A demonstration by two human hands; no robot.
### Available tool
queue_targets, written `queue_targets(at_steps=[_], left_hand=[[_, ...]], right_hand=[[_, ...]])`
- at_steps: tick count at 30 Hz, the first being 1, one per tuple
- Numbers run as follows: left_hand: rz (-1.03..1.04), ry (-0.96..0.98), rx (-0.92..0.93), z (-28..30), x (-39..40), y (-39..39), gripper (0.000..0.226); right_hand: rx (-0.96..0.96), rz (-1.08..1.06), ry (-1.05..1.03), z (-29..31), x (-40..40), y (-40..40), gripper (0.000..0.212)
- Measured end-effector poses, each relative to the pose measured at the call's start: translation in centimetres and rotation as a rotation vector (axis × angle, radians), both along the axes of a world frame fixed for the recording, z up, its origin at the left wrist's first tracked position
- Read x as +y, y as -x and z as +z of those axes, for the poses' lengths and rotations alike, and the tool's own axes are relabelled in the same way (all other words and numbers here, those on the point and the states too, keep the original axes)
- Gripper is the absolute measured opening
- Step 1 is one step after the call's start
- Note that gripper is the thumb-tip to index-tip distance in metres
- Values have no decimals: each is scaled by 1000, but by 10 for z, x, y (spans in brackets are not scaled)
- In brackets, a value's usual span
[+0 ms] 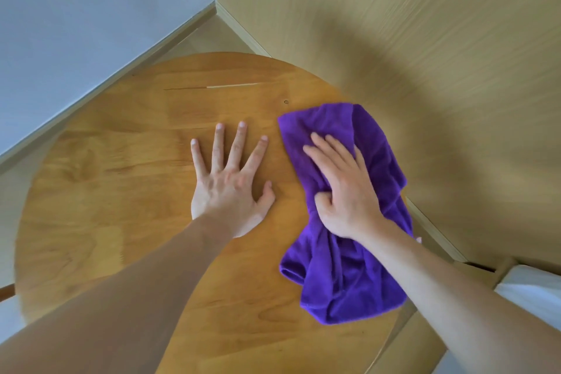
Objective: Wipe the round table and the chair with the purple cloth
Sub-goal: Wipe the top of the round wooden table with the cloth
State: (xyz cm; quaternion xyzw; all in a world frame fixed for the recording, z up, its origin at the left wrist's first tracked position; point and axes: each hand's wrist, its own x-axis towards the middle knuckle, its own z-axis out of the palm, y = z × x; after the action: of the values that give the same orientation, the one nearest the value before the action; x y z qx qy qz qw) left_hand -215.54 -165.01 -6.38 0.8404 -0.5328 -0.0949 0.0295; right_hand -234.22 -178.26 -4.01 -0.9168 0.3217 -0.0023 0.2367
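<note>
A round wooden table [121,197] fills most of the view from above, its top honey-coloured with visible grain. Behind it, from 12 to 3 o'clock, stands a pale wood-effect wall [394,24], and a grey-white wall [76,24] rises at 10 o'clock. The purple cloth [343,267] lies bunched on the table's right side, running from about 2 o'clock down to 4 o'clock, near the rim. The right hand [343,191] presses flat on the cloth's upper half, fingers together and pointing towards 11 o'clock, thumb tucked into a fold. The left hand [230,182] rests bare on the wood near the table's centre, just beside the cloth at its 9 o'clock, palm down with fingers spread wide, holding nothing.
</note>
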Motion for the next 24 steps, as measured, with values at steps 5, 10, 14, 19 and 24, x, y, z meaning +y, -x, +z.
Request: queue_targets(at_steps=[5, 10, 14, 19, 24], left_hand=[[-1, -7, -13, 0, 2, -2, 79], [-2, 2, -13, -1, 2, -2, 77], [10, 14, 1, 0, 1, 0, 79], [19, 18, 7, 1, 1, 1, 80], [26, 17, 7, 1, 1, -1, 81]], right_hand=[[-55, -324, 5, 0, -9, -84, 78], [-154, -446, -102, -2, 24, -87, 70], [-193, -339, -167, 3, 44, -39, 62], [-142, -176, -240, 10, 60, 7, 61], [115, 128, -70, 17, 45, 30, 95]])
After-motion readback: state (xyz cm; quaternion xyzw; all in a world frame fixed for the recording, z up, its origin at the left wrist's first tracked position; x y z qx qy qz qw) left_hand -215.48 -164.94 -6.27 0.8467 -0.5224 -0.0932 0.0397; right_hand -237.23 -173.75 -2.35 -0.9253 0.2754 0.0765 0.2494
